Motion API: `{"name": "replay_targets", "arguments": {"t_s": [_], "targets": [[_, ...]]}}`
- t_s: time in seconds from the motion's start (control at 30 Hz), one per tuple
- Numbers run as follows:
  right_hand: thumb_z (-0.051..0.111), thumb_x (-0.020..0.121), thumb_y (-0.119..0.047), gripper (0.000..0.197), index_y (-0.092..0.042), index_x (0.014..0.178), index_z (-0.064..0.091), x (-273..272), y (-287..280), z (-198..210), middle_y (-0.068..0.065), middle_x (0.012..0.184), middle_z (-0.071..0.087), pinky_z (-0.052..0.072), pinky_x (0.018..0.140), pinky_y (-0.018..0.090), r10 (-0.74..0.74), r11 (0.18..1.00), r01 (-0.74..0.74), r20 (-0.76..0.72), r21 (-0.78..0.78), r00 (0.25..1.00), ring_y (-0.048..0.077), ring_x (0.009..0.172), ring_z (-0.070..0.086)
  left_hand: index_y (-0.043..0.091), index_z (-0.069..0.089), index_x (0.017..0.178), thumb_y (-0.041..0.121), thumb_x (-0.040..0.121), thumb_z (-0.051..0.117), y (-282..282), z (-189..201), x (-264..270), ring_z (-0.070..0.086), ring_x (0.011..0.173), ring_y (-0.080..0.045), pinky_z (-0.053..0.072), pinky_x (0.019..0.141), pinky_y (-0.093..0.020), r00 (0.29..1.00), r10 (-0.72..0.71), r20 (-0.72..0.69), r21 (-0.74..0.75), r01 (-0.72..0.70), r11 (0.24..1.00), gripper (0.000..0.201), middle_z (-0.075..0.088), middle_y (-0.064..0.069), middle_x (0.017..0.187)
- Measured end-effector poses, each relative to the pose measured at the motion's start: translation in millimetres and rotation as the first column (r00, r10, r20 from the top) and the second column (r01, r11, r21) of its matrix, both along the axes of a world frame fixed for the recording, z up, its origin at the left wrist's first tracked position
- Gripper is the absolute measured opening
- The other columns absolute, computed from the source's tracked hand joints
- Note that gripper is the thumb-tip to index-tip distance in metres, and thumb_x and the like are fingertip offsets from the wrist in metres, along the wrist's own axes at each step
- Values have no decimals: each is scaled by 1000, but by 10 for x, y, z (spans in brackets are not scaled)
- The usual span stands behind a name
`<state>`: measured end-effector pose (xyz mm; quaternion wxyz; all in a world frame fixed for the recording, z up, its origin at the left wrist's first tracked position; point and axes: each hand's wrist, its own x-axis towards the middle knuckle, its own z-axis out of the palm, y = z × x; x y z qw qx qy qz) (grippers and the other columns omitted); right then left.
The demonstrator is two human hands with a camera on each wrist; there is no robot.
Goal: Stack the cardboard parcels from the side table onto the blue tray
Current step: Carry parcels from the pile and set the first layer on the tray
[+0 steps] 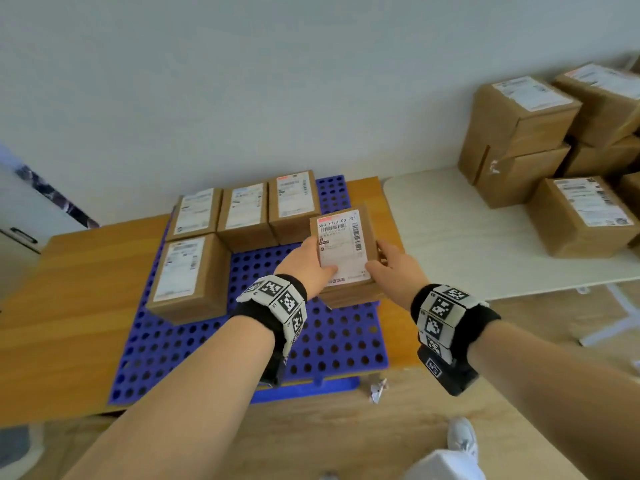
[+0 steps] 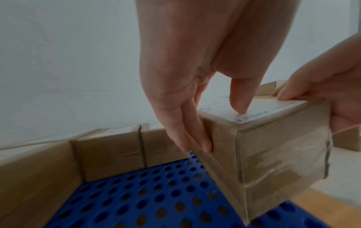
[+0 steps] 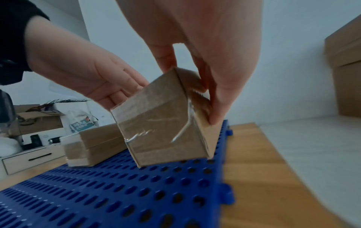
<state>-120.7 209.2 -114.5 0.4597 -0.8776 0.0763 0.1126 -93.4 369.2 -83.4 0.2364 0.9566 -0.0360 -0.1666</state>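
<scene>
On the blue tray (image 1: 332,341), four parcels (image 1: 194,216) sit along its far and left edges. The left hand (image 1: 308,263) and right hand (image 1: 398,268) grip a fifth parcel (image 1: 343,247), tilted over the tray's right side.

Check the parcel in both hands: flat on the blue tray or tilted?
Tilted. The parcel leans in the right wrist view, its near edge on or just above the blue tray; contact unclear.

Wooden table (image 1: 86,299) carries the blue tray (image 1: 214,355), perforated all over, with four parcels (image 1: 188,277) sitting on it, three in a back row. Alongside, the white side table (image 1: 460,247) bears stacked cardboard boxes (image 1: 519,133). Crumpled paper scrap (image 1: 378,389) lies on the floor.
</scene>
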Motion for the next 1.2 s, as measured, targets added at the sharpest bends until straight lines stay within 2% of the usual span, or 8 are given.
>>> {"name": "replay_targets", "arguments": {"t_s": [0.17,0.33,0.47,0.57,0.67,0.77,0.93,1.2], "targets": [[52,88,-11,67,-19,147,22,-179,636,-67,7,134,51,53,84,33,46,997,-45,20,-65,999,24,110,57,16,30,143,24,92,57,649,-130,-207,57,111,-23,48,86,-32,999,-38,-34,31,39,999,59,51,-6,135],[66,80,-27,81,-24,148,22,-138,981,-148,4,140,45,46,98,33,204,973,-206,-29,-108,978,20,122,49,12,31,143,19,94,53,958,-224,-269,55,116,-25,46,90,-32,999,-15,-41,84,19,996,53,50,-8,137],[73,77,-32,94,-17,149,15,-52,1121,-161,7,154,15,29,110,29,346,907,-360,-98,-219,933,22,139,27,15,44,135,22,93,53,1128,-226,-225,55,111,-25,47,90,-35,1000,0,-28,136,3,991,43,54,-8,129],[69,81,-29,88,-16,149,15,19,1185,-163,8,157,-4,31,112,32,399,851,-394,-60,-346,915,26,142,22,21,58,118,23,92,51,1252,-144,-158,58,101,-22,49,84,-36,994,43,96,153,-58,987,27,58,-4,122],[65,84,-28,75,-15,146,25,111,1261,-110,6,156,1,36,110,35,461,823,-430,-5,-372,887,27,139,26,19,47,136,22,95,48,1420,-64,-60,48,123,-22,42,102,-38,980,118,163,188,-148,971,41,45,-3,140],[61,87,-27,67,-15,144,29,190,1365,-51,7,156,7,34,110,34,505,790,-466,-8,-398,863,27,140,25,15,42,140,21,96,48,1623,-56,39,40,132,-21,34,108,-36,973,127,194,229,-170,958,45,39,-4,145],[57,90,-27,59,-14,142,33,244,1559,10,6,156,7,31,110,33,520,773,-490,-41,-403,854,27,140,25,12,35,143,23,97,46,1931,-130,129,28,140,-22,24,114,-35,986,48,161,333,-100,938,49,30,-6,152],[56,92,-25,58,-15,144,33,305,1858,102,5,158,8,24,113,28,439,804,-419,-54,-422,897,22,144,18,25,19,150,50,96,37,2414,-371,221,11,146,-24,15,119,-43,989,-113,90,422,65,904,62,16,-2,158]]}}
